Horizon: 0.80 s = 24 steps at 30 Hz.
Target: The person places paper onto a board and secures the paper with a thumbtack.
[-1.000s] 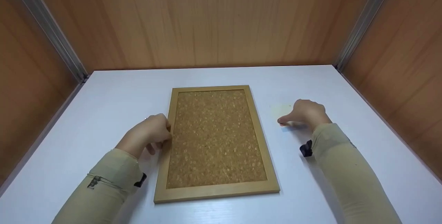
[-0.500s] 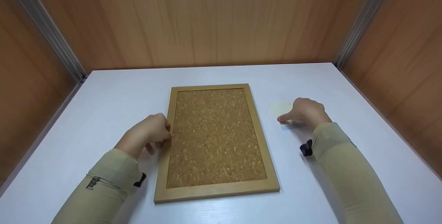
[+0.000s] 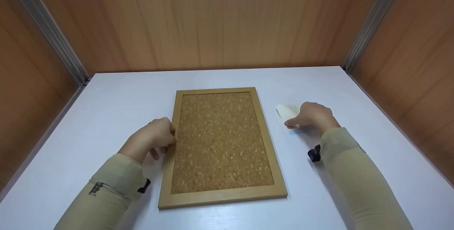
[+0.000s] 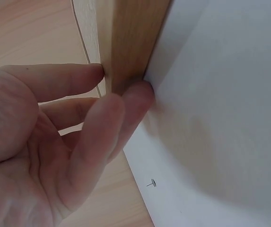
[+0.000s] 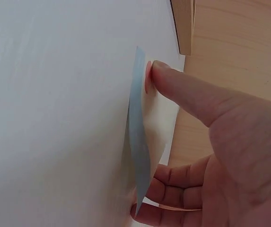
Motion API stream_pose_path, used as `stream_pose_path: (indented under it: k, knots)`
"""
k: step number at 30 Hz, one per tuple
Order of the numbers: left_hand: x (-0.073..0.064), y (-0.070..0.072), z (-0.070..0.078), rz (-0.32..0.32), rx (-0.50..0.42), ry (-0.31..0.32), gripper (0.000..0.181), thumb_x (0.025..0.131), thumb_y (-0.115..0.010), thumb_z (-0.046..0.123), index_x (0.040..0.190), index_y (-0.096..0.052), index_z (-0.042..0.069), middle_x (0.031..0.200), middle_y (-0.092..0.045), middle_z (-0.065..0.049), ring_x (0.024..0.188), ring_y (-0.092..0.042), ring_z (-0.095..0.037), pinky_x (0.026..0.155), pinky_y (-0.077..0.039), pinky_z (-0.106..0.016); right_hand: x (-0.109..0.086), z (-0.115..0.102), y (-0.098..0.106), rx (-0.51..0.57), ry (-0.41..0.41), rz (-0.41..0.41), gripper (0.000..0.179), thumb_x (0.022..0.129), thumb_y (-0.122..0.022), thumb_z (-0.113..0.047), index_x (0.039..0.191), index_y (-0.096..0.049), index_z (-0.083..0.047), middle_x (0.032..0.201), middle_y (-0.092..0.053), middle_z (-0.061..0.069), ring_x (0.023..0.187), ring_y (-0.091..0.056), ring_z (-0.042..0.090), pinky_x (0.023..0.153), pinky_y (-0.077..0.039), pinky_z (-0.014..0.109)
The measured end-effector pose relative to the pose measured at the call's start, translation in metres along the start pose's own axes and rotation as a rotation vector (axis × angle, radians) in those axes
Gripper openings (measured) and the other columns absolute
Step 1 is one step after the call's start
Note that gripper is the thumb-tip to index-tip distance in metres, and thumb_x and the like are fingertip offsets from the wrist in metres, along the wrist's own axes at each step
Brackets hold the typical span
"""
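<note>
A cork board (image 3: 221, 144) with a light wooden frame lies flat on the white table. My left hand (image 3: 158, 132) grips its left edge, with fingertips against the frame's side (image 4: 133, 42) in the left wrist view. To the right of the board, my right hand (image 3: 314, 116) pinches a thin pale yellow sheet of paper (image 3: 288, 111). The sheet has a blue strip (image 5: 136, 104) along one edge and a red mark (image 5: 148, 78) beside my thumb. Its far left corner curls up from the table. Part of the paper is hidden behind the right hand.
A small metal tack (image 4: 152, 182) lies on the table near the left hand. Wood-grain panels (image 3: 220, 20) stand behind the white table (image 3: 124, 91) and at both sides, joined by grey metal posts (image 3: 376, 20).
The paper lay nearly flat before; its far left corner now lifts and curls toward the right hand. Both hands and the cork board have stayed in place.
</note>
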<state>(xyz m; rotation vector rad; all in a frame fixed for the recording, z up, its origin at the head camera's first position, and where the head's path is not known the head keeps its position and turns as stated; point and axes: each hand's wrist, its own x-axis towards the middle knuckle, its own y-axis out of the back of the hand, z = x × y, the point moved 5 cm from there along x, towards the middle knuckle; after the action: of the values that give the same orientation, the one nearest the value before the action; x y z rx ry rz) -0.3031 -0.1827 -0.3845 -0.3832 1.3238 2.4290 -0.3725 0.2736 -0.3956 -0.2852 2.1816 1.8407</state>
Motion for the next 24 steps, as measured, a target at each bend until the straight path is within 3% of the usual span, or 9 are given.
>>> stream_pose_path:
  k: [17, 24]
  knots:
    - [-0.0028, -0.0002, 0.003, 0.013, -0.004, 0.004, 0.015, 0.093, -0.061, -0.002, 0.079, -0.067, -0.003, 0.072, -0.066, -0.019, 0.061, -0.066, -0.027, 0.049, -0.06, -0.04, -0.0022, 0.0031, -0.0028, 0.082, 0.03, -0.005, 0.072, 0.083, -0.071, -0.059, 0.114, -0.057, 0.004, 0.097, -0.058, 0.014, 0.086, -0.053, 0.03, 0.071, -0.047, 0.041]
    - [-0.0037, -0.0002, 0.0029, -0.001, -0.01, 0.002, 0.016, 0.094, -0.059, -0.002, 0.078, -0.065, -0.003, 0.072, -0.067, -0.02, 0.06, -0.066, -0.027, 0.049, -0.06, -0.04, -0.0004, 0.0048, -0.0045, 0.114, 0.031, 0.001, 0.099, 0.083, -0.073, -0.06, 0.14, -0.036, 0.013, 0.124, -0.056, 0.029, 0.101, -0.053, 0.038, 0.09, -0.049, 0.054]
